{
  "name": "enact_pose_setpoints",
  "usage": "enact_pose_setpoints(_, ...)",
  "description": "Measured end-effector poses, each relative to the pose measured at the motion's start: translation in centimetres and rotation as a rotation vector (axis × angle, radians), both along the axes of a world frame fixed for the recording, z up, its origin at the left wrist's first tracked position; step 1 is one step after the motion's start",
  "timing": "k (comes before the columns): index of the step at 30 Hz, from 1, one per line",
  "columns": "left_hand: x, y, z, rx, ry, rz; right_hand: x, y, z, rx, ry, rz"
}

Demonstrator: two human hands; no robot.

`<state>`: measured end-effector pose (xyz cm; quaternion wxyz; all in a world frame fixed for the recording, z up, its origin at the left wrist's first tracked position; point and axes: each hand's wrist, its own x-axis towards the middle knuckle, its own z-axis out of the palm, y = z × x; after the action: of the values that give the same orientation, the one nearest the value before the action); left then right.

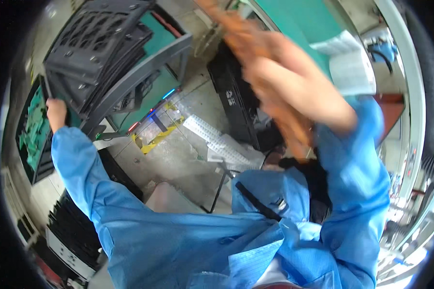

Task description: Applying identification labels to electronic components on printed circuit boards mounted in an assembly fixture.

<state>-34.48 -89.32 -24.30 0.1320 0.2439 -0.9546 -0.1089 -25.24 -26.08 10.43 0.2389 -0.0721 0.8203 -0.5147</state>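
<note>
My left hand (56,113) is closed on the near rim of a black bin (44,166) at the far left. Green pieces (35,130), irregular in shape, lie heaped inside that bin. Raised at the upper right, my right hand (294,77) grips a long orange-brown strip-like piece (234,31). Motion smears both hand and piece, so the exact kind cannot be made out. The strip runs past the hand at both ends, up to the top edge and down toward my right sleeve.
Black slotted trays (89,53) are stacked on a grey-framed stand (144,67) at upper left. A black crate (234,96) stands at centre. White printed sheets (222,142) and yellow-black tape (154,142) are on the floor. A green worktop (304,21) with a white roll (354,72) borders the right.
</note>
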Motion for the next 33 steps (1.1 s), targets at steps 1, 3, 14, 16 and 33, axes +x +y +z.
enact_pose_setpoints(1,0.2,1.3,0.6,0.064,0.039,0.098,-4.0,-3.0,-2.9,0.114,-0.003,0.050)
enact_pose_setpoints(3,0.4,4.1,2.4,0.158,0.031,0.182,-10.1,-7.8,-7.9,0.423,0.038,0.041)
enact_pose_setpoints(14,-3.1,-0.3,0.9,-1.108,-0.477,-0.265,-18.3,-11.2,-12.4,0.851,0.665,0.189)
enact_pose_setpoints(16,-5.3,-2.9,0.3,-1.534,-0.505,-0.431,-12.5,-6.9,-10.3,0.784,0.860,0.233)
enact_pose_setpoints(33,12.6,18.2,-3.0,0.749,-0.258,-0.002,35.7,23.6,6.0,0.973,0.631,-0.370)
